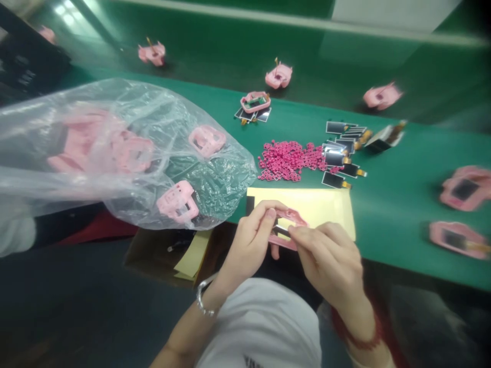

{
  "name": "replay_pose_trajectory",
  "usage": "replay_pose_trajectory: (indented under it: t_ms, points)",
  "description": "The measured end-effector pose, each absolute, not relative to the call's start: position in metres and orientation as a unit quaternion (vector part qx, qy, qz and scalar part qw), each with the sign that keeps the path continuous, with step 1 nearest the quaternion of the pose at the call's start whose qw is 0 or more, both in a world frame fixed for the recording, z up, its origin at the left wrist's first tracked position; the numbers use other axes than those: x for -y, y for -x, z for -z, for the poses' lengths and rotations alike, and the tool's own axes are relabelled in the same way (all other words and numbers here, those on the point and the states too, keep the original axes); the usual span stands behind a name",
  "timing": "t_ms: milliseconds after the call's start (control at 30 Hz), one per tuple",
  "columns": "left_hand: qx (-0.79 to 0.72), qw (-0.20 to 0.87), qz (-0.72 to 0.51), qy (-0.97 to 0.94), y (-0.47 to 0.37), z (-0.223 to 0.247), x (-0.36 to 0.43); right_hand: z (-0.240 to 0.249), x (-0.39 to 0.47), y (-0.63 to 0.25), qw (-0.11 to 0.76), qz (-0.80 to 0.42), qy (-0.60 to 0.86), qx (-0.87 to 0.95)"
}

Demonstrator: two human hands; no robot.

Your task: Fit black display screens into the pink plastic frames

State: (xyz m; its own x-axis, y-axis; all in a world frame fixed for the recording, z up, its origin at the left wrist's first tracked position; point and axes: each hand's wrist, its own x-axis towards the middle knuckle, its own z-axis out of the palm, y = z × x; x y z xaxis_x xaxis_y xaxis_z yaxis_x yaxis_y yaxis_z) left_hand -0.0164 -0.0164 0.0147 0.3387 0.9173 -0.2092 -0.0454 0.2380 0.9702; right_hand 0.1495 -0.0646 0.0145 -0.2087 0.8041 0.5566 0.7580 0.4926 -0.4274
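Observation:
My left hand (245,245) is closed around the edge of a pink plastic shell (297,217), held over a yellow sheet (333,207) at the table's front edge. The fingers of my right hand (333,260) are pinched on a thin dark flat piece (283,230) with a light edge, which lies across the shell's opening. Fingertips hide part of both pieces, so I cannot tell how far the flat piece sits inside. Just beyond the sheet are a pile of small magenta parts (282,159) and several small display screens (335,179) with orange flex tails.
A clear plastic bag (215,189) with pink shells covers the left side of the green table (402,204). One shell with a green circuit board (255,102) rests on screens. More pink shells (466,188) lie right and along the back. An open cardboard box (153,255) stands below left.

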Motion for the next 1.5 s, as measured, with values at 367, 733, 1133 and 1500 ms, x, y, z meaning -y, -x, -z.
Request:
replay_pose_trajectory:
  t_ms: [367,733,1133,1500]
  points:
    - [-0.45,0.661,-0.368,-0.475,0.015,-0.012,0.018,-0.013,0.065,-0.146,0.436,-0.114,0.507,0.735]
    - [-0.477,0.647,-0.342,-0.487,0.014,-0.017,0.018,-0.008,0.065,-0.143,0.43,-0.218,0.55,0.682]
    - [-0.513,0.622,-0.389,-0.446,-0.001,-0.012,0.024,-0.008,0.058,-0.147,0.411,-0.092,0.601,0.68]
    - [-0.514,0.547,-0.466,-0.469,-0.007,-0.011,0.027,0.004,0.06,-0.106,0.526,-0.535,0.591,0.297]
